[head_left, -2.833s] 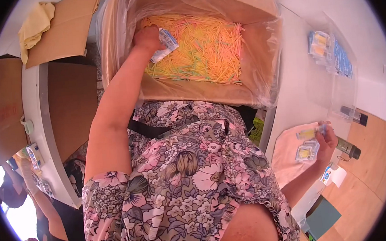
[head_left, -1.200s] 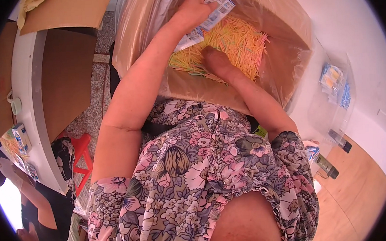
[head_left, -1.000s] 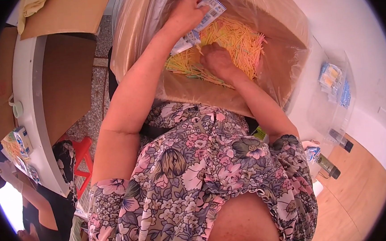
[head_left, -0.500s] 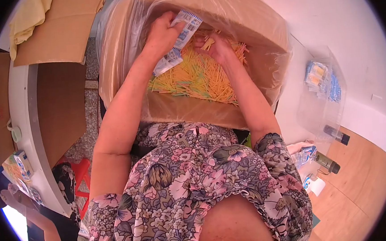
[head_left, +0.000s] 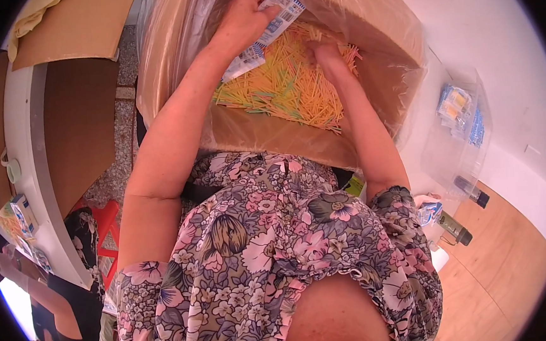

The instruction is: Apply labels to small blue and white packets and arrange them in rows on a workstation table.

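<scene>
A large cardboard box (head_left: 264, 133) lined with clear plastic stands in front of me, and a heap of thin yellow, orange and green sticks (head_left: 280, 87) lies in it. Over the heap's far left side, my left hand (head_left: 247, 20) is closed on a white-and-blue printed packet (head_left: 286, 12). A second printed packet (head_left: 244, 63) shows just below that hand, near the sticks; whether the two are joined I cannot tell. My right hand (head_left: 327, 54) is down at the heap's right part, its fingers curled among the sticks. What it holds is hidden.
To the right stands a clear plastic bin (head_left: 454, 132) with filled packets (head_left: 455, 104). A dark green bottle (head_left: 454, 229) is below it. At left are a white table edge (head_left: 28, 156), a red stool (head_left: 104, 226) and another person's arm (head_left: 47, 294).
My right hand has turned over from palm-up, where a small yellow bundle showed, and its fingers now point down into the sticks. The left hand still holds the packet.
</scene>
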Tool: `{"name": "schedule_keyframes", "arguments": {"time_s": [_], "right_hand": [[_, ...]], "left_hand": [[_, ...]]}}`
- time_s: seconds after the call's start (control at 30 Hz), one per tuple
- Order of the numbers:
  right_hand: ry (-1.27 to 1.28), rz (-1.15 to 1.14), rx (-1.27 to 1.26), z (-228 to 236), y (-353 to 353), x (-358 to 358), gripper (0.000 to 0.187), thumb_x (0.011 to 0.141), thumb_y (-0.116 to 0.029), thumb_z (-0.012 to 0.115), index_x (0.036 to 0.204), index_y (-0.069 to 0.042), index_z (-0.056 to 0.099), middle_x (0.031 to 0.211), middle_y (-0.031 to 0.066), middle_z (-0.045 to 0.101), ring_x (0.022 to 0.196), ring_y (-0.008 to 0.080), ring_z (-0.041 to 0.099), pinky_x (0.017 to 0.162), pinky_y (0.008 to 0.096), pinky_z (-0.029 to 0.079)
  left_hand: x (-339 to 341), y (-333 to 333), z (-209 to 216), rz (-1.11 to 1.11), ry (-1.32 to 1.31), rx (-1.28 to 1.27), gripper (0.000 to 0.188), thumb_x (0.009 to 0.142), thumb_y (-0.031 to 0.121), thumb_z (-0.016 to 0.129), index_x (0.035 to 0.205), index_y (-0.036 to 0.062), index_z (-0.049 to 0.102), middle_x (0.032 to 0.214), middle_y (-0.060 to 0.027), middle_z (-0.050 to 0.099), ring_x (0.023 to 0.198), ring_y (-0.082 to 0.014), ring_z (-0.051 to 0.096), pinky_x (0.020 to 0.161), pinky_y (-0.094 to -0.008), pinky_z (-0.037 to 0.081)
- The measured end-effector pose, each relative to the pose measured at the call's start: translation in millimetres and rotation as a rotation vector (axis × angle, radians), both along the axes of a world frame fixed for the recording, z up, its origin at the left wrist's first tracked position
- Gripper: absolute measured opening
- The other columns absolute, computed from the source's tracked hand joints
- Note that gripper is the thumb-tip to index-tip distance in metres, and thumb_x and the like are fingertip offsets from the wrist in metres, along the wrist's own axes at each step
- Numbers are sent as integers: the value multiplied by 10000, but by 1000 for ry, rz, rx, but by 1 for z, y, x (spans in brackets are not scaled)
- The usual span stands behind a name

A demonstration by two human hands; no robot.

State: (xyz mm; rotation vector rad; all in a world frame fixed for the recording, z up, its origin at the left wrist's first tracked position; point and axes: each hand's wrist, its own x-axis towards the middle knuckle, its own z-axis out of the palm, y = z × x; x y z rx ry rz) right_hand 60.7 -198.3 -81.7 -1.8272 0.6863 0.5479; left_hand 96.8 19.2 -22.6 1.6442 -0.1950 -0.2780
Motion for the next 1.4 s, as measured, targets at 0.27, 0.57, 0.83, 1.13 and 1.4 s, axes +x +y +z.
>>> {"name": "schedule_keyframes", "arguments": {"time_s": [0.27, 0.57, 0.83, 1.13, 1.4], "right_hand": [[-216, 792, -773, 12, 24, -35, 264, 814, -246, 562, 940, -18, 603, 896, 239, 611, 860, 368, 596, 738, 431, 458], [-320, 662, -739, 28, 7, -35, 292, 833, -307, 547, 953, -52, 618, 823, 176, 625, 842, 380, 591, 775, 406, 455], [-68, 321, -363, 35, -15, -30, 268, 865, -290, 537, 918, -44, 630, 681, 58, 594, 645, 201, 574, 654, 329, 446], [-87, -340, 374, 35, 19, -6, 138, 857, -168, 590, 894, -73, 496, 604, -6, 448, 499, 106, 430, 394, 256, 341], [-159, -409, 321, 35, 25, 18, 139, 858, -158, 572, 788, -123, 458, 525, -39, 338, 417, 79, 299, 368, 249, 253]], "left_hand": [[5, -2, -19, 54, -50, 116, 306, 785, 229, 615, 1002, 14, 597, 828, -143, 657, 796, -260, 632, 720, -359, 471], [5, -1, -22, 60, -60, 86, 296, 792, 210, 608, 1004, 3, 590, 845, -151, 652, 801, -257, 633, 729, -353, 475], [3, -1, -16, 39, -73, 91, 266, 793, 184, 601, 965, -18, 582, 887, -171, 639, 814, -262, 624, 729, -353, 468], [5, -2, -18, 6, 3, -2, 254, 801, 147, 593, 982, -31, 581, 912, -154, 646, 822, -232, 620, 729, -339, 463], [2, 0, -15, 9, -43, 36, 251, 807, 135, 599, 994, -33, 592, 851, -116, 654, 763, -183, 613, 693, -310, 469]]}}
